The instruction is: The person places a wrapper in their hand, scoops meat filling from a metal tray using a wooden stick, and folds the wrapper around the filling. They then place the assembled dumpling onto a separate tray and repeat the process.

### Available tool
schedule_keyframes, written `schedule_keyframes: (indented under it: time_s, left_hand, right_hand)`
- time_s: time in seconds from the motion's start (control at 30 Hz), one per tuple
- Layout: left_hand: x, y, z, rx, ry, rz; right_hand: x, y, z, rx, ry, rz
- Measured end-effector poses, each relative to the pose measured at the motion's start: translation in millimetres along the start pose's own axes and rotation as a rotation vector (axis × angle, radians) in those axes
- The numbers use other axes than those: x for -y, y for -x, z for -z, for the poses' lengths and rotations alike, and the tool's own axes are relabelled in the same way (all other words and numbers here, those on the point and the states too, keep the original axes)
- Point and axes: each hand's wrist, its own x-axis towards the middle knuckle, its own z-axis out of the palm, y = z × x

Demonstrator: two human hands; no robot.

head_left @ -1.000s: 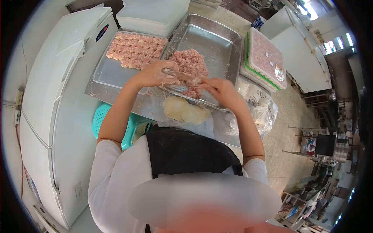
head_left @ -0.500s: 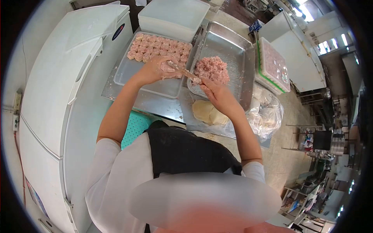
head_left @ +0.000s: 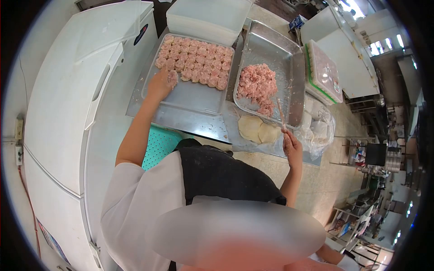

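Observation:
My left hand (head_left: 161, 84) is over the left side of a shallow tray (head_left: 194, 100), fingers closed round a meat dumpling (head_left: 172, 77). Tight rows of similar open-topped dumplings (head_left: 199, 58) fill the far part of that tray, just beyond the hand. In my right hand (head_left: 292, 147) is a thin flat stick (head_left: 280, 112), gripped near its lower end and pointing up over the edge of a metal pan (head_left: 289, 67). Inside the pan lies a mound of pink minced meat (head_left: 257, 83). Round pale dough wrappers (head_left: 257, 129) rest in front of the pan, left of the right hand.
Stacked translucent containers (head_left: 203, 22) stand behind the tray. A lidded box with a green rim (head_left: 324, 70) and a clear plastic bag (head_left: 321, 128) are on the right. A white freezer (head_left: 68, 104) borders the left; a turquoise basket (head_left: 160, 144) sits below the table edge.
My hands have moved apart: the left went left to the dumpling rows, the right drew back right with the stick. The stick no longer touches the dumpling in my left hand.

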Motion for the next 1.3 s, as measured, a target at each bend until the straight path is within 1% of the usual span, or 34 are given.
schedule_keyframes:
  time_s: [0.07,0.1,0.13,0.2,0.23,0.27,0.3,0.37,0.4,0.43,0.47,0.5,0.53,0.57,0.6,0.63,0.67,0.7,0.73,0.77,0.8,0.83,0.9,0.93,0.97,1.0,1.03,1.07,1.13,1.2,1.27,1.3]
  left_hand:
    - [-3.1,0.6,-11.3,-0.060,0.008,-0.121]
    - [-3.9,-2.6,-15.2,-0.056,0.007,-0.125]
    - [-4.6,-8.1,-19.5,-0.063,-0.019,-0.125]
    - [-2.1,-19.5,-31.7,-0.055,-0.044,-0.140]
    - [4.5,-25.5,-37.1,-0.102,-0.040,-0.195]
    - [10.3,-30.9,-43.3,-0.147,-0.033,-0.253]
    - [6.7,-29.5,-39.8,-0.126,-0.029,-0.274]
    - [-7.7,-17.2,-21.9,-0.095,0.034,-0.291]
    - [-10.5,-11.8,-23.4,-0.079,0.035,-0.305]
    - [-13.9,-5.0,-24.6,-0.203,-0.117,-0.371]
    - [-17.4,4.0,-26.6,-0.332,-0.270,-0.432]
    - [-42.7,19.0,-22.3,-0.328,-0.272,-0.434]
    - [-86.6,38.7,-15.6,-0.170,-0.011,-0.367]
    - [-123.3,57.4,-18.2,-0.011,0.246,-0.291]
    - [-147.1,73.9,-31.7,0.076,0.255,-0.330]
    - [-166.0,86.3,-46.6,0.160,0.265,-0.368]
    - [-173.6,95.2,-68.0,0.249,0.276,-0.472]
    - [-177.6,102.3,-91.6,0.336,0.286,-0.576]
    - [-184.6,107.8,-109.4,0.331,0.281,-0.567]
    - [-190.8,112.9,-124.7,0.278,0.245,-0.625]
    - [-196.2,118.2,-136.2,0.228,0.208,-0.682]
    - [-201.9,123.2,-145.1,0.227,0.200,-0.668]
    - [-212.9,131.1,-157.9,0.113,0.065,-0.599]
    - [-213.3,131.6,-159.4,0.109,0.057,-0.586]
    - [-210.0,129.1,-158.1,0.204,0.086,-0.553]
    - [-209.7,127.7,-158.1,0.299,0.115,-0.519]
    - [-218.3,128.1,-154.4,0.296,0.109,-0.506]
    - [-226.8,128.4,-148.4,0.269,0.115,-0.510]
    - [-246.3,129.6,-136.7,0.240,0.114,-0.500]
    - [-263.1,129.9,-133.8,0.147,0.121,-0.576]
    - [-262.1,128.9,-145.6,0.151,0.141,-0.571]
    - [-260.7,129.3,-151.5,0.162,0.166,-0.578]
  right_hand:
    - [1.9,3.9,-6.3,-0.004,0.035,0.034]
    - [1.8,5.7,-9.7,-0.003,0.067,0.071]
    - [1.8,4.4,-11.7,-0.009,0.063,0.065]
    - [3.7,-6.9,-12.1,0.012,0.316,0.233]
    - [7.6,-13.1,-8.5,-0.005,0.311,0.219]
    - [15.4,-21.1,-2.6,0.013,0.527,0.312]
    - [23.7,-28.9,5.4,0.034,0.744,0.397]
    - [46.5,-48.3,33.7,0.006,1.132,0.267]
    - [64.7,-54.2,45.7,0.014,1.261,0.259]
    - [75.3,-60.8,54.7,0.027,1.391,0.255]
    - [68.5,-71.5,57.6,0.026,1.387,0.246]
    - [54.9,-84.1,55.2,0.045,1.386,0.360]
    - [38.3,-94.0,49.5,0.066,1.381,0.476]
    - [18.9,-101.2,38.6,0.047,1.207,0.872]
    - [9.6,-107.5,18.3,0.080,1.267,0.821]
    - [3.8,-107.8,-1.0,0.095,1.166,0.872]
    - [-0.4,-106.4,-11.7,0.110,1.062,0.921]
    - [5.7,-106.6,-9.1,0.116,1.058,0.927]
    - [23.2,-104.8,-2.9,0.193,1.146,0.896]
    - [43.8,-102.8,5.5,0.271,1.232,0.866]
    - [70.4,-99.4,19.4,0.273,1.312,0.799]
    - [74.5,-105.7,29.1,0.285,1.304,0.808]
    - [75.9,-127.5,46.3,0.111,1.271,0.911]
    - [57.2,-137.9,46.8,0.142,1.260,0.992]
    - [37.8,-138.0,42.0,0.150,1.251,1.003]
    - [23.6,-126.3,32.4,0.261,1.237,0.996]
    - [17.7,-116.0,27.5,0.376,1.222,0.987]
    - [20.1,-114.0,30.6,0.370,1.280,0.964]
    - [53.4,-127.6,59.1,0.426,1.277,0.944]
    - [60.8,-151.0,69.5,0.477,1.276,0.924]
    - [55.0,-174.1,68.2,0.265,1.205,1.019]
    - [40.4,-176.0,62.9,0.271,1.202,1.024]
